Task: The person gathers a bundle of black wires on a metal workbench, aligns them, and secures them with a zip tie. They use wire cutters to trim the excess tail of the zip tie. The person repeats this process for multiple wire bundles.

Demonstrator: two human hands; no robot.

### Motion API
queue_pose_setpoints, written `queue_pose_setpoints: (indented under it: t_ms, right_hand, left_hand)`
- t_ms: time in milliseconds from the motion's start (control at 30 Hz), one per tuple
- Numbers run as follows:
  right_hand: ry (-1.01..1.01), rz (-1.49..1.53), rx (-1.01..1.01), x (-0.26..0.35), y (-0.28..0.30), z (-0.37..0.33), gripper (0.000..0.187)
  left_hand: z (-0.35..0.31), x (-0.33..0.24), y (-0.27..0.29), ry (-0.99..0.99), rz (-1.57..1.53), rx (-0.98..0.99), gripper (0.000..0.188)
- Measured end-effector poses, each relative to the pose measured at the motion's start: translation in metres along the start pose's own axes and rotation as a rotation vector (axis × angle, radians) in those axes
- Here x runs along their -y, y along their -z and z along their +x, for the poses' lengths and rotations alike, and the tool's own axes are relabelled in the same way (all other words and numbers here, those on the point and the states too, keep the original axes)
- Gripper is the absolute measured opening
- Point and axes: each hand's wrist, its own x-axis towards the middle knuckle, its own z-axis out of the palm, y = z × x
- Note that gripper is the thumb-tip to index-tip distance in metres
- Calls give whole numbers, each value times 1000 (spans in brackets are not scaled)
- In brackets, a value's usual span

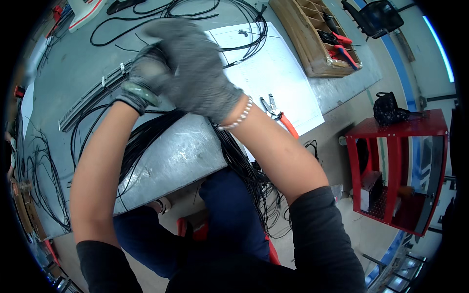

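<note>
My two hands meet above the metal table, both in grey knit gloves. My left hand (pixel 146 75) is curled closed, and what lies inside its fingers is hidden. Over and against it lies my right hand (pixel 195 68), smeared by motion, so its fingers do not read clearly. Beneath the wrists runs a thick bundle of black cables (pixel 151 134), which spreads over the table's near edge. A grey slotted rail (pixel 93 100) lies beside my left hand. To the right of my right wrist, a hand tool with red handles (pixel 288 124) rests on white paper sheets (pixel 298 97).
A wooden compartment box (pixel 298 36) with red-handled tools stands at the far right of the table (pixel 181 146). Loops of black cable (pixel 110 29) lie at the back. More cables (pixel 259 185) hang beside my leg. A red cart (pixel 391 129) stands right, carrying a black bag (pixel 388 107).
</note>
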Motion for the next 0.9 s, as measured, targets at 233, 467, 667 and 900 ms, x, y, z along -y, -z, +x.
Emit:
queue_pose_setpoints:
  t_ms: [233, 467, 667, 900]
  right_hand:
    - [-210, -179, 971, 48, -18, 59, 31]
    - [-237, 335, 899, 60, -13, 84, 31]
    - [16, -476, -22, -10, -42, 148, 49]
    - [-214, -386, 68, -66, -36, 174, 49]
  left_hand:
    - [-35, 49, -44, -57, 48, -32, 32]
    - [-71, 110, -94, -71, 194, -190, 26]
    - [-78, 26, -77, 273, -526, -214, 24]
    - [-57, 55, -55, 222, -262, -285, 27]
